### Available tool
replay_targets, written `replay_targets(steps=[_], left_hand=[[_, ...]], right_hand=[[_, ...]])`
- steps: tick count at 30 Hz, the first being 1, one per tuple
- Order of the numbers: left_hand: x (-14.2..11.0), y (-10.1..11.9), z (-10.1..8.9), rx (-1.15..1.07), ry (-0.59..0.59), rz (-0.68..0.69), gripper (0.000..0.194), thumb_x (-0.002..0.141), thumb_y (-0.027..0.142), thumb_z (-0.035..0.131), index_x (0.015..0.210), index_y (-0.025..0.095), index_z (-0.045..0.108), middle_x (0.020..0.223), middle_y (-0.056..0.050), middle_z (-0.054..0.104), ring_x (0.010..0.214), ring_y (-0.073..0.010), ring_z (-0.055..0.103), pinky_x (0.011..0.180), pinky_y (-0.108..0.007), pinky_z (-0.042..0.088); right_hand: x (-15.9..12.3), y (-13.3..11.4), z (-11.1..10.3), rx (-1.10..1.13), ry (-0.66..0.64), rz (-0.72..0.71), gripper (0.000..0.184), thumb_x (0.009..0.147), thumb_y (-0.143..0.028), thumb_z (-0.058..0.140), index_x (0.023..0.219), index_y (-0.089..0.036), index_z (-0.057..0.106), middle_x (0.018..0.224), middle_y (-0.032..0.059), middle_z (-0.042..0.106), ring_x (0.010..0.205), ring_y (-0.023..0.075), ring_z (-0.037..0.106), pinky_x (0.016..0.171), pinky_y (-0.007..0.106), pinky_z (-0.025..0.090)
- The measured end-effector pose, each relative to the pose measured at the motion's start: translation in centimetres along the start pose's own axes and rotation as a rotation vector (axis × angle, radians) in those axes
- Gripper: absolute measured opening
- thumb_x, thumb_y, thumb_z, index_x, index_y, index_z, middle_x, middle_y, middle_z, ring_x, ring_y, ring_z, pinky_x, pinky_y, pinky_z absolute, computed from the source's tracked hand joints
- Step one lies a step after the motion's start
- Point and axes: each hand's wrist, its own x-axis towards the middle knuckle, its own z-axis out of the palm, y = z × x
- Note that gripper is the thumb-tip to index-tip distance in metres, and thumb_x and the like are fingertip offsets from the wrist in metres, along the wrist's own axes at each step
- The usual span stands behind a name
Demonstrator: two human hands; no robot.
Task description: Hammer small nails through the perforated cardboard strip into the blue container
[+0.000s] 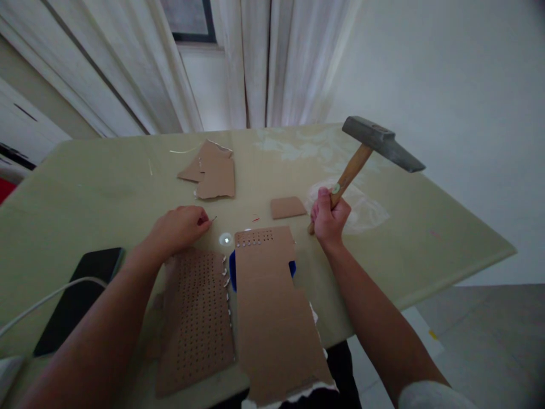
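My right hand [330, 217] is wrapped around the wooden handle of a hammer [369, 142], its grey steel head raised above the table. Between thumb and finger of my left hand [181, 227] is a small nail [214, 218], its thin dark tip pointing up and right. Below that hand lies a cardboard sheet [198, 318] covered in rows of punched holes. Beside it, a longer cardboard piece [272, 318] has a few rows of holes near its far end and rests over a blue object [233, 271], mostly hidden.
Torn cardboard scraps [217, 176] and a small cardboard rectangle [288, 207] lie farther back on the table [128, 176]. A clear plastic bag [366, 210] is behind my right hand. At left is a black phone [80, 301] with a white cable [55, 292] across it.
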Motion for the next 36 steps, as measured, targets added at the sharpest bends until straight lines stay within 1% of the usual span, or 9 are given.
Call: replay_targets(steps=[2,5,9,11,14,19,24,30,36], left_hand=[[-0.4,0.3,-0.8,-0.060,0.042,0.021,0.034,0.094,0.044,0.055,0.096,0.020,0.078,0.100,-0.015,0.082,0.091,-0.0349,0.076,0.078,-0.042,0.052],[-1.2,1.1,-2.4,-0.290,0.143,0.098,0.034,0.092,0.050,0.062,0.093,0.020,0.077,0.090,-0.012,0.082,0.082,-0.0291,0.075,0.077,-0.040,0.054],[-2.8,3.9,-3.9,-0.687,0.324,0.243,0.047,0.093,0.056,0.070,0.119,0.019,0.079,0.094,-0.008,0.082,0.077,-0.0215,0.071,0.072,-0.034,0.056],[-3.6,5.8,-4.1,-0.845,0.318,0.331,0.044,0.096,0.054,0.072,0.122,0.019,0.079,0.105,-0.009,0.084,0.087,-0.0212,0.074,0.079,-0.033,0.059],[-4.7,8.4,-4.0,-1.034,0.292,0.458,0.030,0.098,0.047,0.073,0.108,0.019,0.080,0.107,-0.009,0.083,0.095,-0.0201,0.075,0.086,-0.031,0.060],[-5.2,10.0,-3.5,-1.013,0.224,0.531,0.020,0.097,0.040,0.077,0.100,0.020,0.078,0.093,-0.004,0.081,0.083,-0.0160,0.072,0.074,-0.026,0.055],[-5.2,9.8,-3.2,-0.906,0.166,0.562,0.021,0.099,0.042,0.075,0.098,0.022,0.080,0.093,-0.002,0.081,0.084,-0.0160,0.071,0.076,-0.027,0.055],[-5.3,9.6,-3.0,-0.840,0.110,0.527,0.024,0.101,0.044,0.069,0.104,0.024,0.082,0.098,-0.003,0.082,0.086,-0.0173,0.071,0.072,-0.027,0.053],[-5.2,9.7,-2.7,-0.813,0.095,0.528,0.023,0.101,0.043,0.069,0.104,0.024,0.082,0.097,-0.003,0.082,0.085,-0.0170,0.070,0.071,-0.026,0.053]], right_hand=[[0.0,-0.1,0.0,0.019,0.012,0.002,0.065,0.093,-0.072,0.072,0.064,-0.023,0.040,0.048,-0.0071,0.038,0.037,0.0061,0.035,0.036,0.023,0.029],[-0.1,-0.1,-0.1,0.006,0.014,-0.009,0.065,0.094,-0.071,0.071,0.064,-0.023,0.039,0.048,-0.0069,0.038,0.037,0.0062,0.036,0.036,0.023,0.029],[-0.2,0.1,-0.2,-0.029,-0.012,-0.031,0.066,0.095,-0.071,0.070,0.062,-0.023,0.039,0.048,-0.0064,0.038,0.038,0.0060,0.037,0.038,0.023,0.029],[-0.2,0.3,-0.3,-0.031,-0.034,-0.030,0.065,0.096,-0.070,0.070,0.063,-0.023,0.039,0.048,-0.0067,0.038,0.038,0.0058,0.036,0.038,0.022,0.029],[-0.2,0.5,-0.4,-0.054,-0.059,-0.019,0.063,0.096,-0.071,0.069,0.066,-0.023,0.041,0.049,-0.0071,0.038,0.039,0.0056,0.036,0.039,0.022,0.028],[-0.2,0.8,-0.6,-0.063,-0.053,-0.015,0.062,0.096,-0.070,0.069,0.067,-0.022,0.042,0.050,-0.0066,0.040,0.041,0.0060,0.038,0.040,0.022,0.030],[-0.2,0.5,-0.4,-0.051,-0.053,-0.003,0.066,0.094,-0.073,0.070,0.064,-0.022,0.040,0.049,-0.0059,0.039,0.041,0.0062,0.036,0.039,0.022,0.028],[-0.1,0.2,-0.4,-0.049,-0.044,-0.010,0.066,0.094,-0.074,0.069,0.063,-0.023,0.041,0.048,-0.0064,0.039,0.039,0.0061,0.036,0.038,0.023,0.029],[-0.1,0.4,-0.6,-0.054,-0.041,-0.005,0.065,0.095,-0.071,0.070,0.062,-0.022,0.042,0.049,-0.0055,0.041,0.040,0.0064,0.038,0.040,0.023,0.031]])
